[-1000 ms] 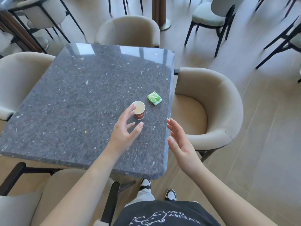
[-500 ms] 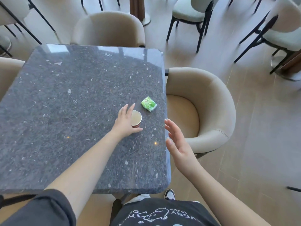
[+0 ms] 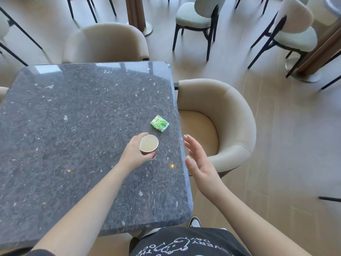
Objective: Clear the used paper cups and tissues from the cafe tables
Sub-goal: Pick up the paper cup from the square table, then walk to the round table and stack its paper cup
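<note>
Since half a second ago, the paper cup (image 3: 148,146) has been wrapped fully by the left hand (image 3: 133,156) and tipped toward the wearer, apparently lifted off the table (image 3: 73,126). Right hand (image 3: 198,159) is held open and empty beside it, probably for the green tissue pack (image 3: 159,123) just beyond the cup.

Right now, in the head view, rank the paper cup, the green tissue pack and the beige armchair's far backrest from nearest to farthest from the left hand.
1. Paper cup, gripped by the left hand.
2. Green tissue pack, beyond the cup.
3. Armchair backrest, right of the table.
</note>
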Demonstrator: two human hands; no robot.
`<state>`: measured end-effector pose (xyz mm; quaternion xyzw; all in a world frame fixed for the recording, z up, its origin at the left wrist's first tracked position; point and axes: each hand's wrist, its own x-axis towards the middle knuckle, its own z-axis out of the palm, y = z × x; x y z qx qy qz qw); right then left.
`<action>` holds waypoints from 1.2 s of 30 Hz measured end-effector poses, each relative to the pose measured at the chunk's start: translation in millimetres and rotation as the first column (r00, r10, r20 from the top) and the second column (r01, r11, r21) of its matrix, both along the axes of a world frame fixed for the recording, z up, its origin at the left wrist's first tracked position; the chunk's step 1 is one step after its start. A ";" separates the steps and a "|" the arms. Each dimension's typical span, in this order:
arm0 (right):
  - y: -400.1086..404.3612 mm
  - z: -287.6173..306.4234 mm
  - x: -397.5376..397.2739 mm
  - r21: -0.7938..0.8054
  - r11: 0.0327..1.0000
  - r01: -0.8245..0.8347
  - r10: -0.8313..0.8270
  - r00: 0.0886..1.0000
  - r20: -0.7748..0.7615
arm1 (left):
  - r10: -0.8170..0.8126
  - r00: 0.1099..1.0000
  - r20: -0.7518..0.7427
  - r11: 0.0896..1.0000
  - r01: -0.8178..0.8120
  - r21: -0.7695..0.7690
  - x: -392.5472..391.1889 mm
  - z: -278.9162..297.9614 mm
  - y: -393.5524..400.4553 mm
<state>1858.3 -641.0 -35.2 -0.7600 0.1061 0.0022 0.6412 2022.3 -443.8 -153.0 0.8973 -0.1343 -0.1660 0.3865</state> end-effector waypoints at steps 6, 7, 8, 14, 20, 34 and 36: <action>-1.4 0.4 -6.2 0.008 0.999 0.035 -0.035 0.999 -0.004 | -0.206 0.979 -0.006 0.940 0.196 -0.279 -32.1 78.6 -34.3; -1.9 1.4 -7.6 0.015 0.999 0.046 -0.046 0.999 -0.002 | -0.236 0.972 0.001 0.920 0.224 -0.321 -37.4 90.1 -39.8; -2.2 3.1 -9.2 0.026 0.998 0.060 -0.060 0.998 0.008 | -0.259 0.966 0.010 0.900 0.245 -0.361 -41.9 99.6 -45.1; -6.4 23.2 -24.4 0.082 0.992 0.091 -0.099 0.990 0.105 | -0.293 0.955 -0.044 0.795 0.218 -0.567 -70.2 126.2 -76.6; -21.9 25.7 -49.5 0.089 0.968 0.235 -0.244 0.964 0.110 | -0.321 0.938 -0.132 0.757 0.170 -0.631 -93.8 123.7 -109.3; -116.1 33.5 -162.7 0.091 0.799 0.594 -0.601 0.787 0.136 | -0.604 0.796 0.038 0.632 0.507 -0.586 -161.7 170.2 -236.3; -131.2 33.5 -182.8 0.086 0.770 0.633 -0.638 0.757 0.139 | -0.645 0.764 0.025 0.611 0.535 -0.584 -180.9 171.9 -255.3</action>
